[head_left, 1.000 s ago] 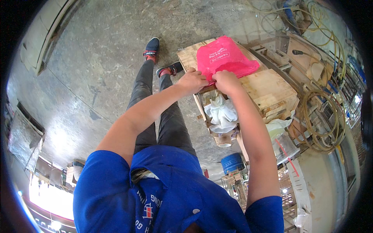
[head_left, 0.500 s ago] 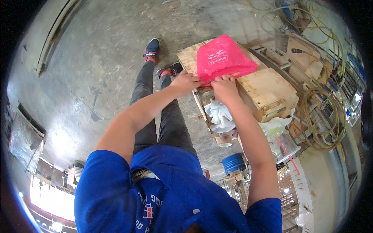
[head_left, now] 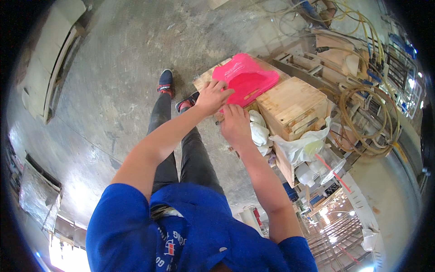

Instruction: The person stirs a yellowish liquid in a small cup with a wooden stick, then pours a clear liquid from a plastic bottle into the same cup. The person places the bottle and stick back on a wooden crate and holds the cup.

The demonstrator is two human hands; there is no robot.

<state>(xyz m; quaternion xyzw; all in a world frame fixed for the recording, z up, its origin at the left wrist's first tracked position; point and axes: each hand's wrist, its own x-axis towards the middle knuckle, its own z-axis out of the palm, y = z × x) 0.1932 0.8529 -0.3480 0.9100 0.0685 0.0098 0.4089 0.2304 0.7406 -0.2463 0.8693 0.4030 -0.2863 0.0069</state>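
Observation:
A bright pink plastic bag lies spread over a plywood board, its mouth partly gaping. My left hand pinches the bag's near left edge, fingers curled over it. Close beside it, my right hand grips the same edge at the near corner; its fingertips are partly hidden by the hand itself. Right of the bag stands a pale plywood box. White cloth is bunched just past my right hand.
A white plastic bag and clear plastic containers sit on the near side of the box. Coiled yellow hoses lie to the right among wooden parts. A long board leans at the far left.
The pink bag has been pulled nearer and left, and its mouth has gaped wider. Both hands have shifted left with its edge. The view has tilted slightly.

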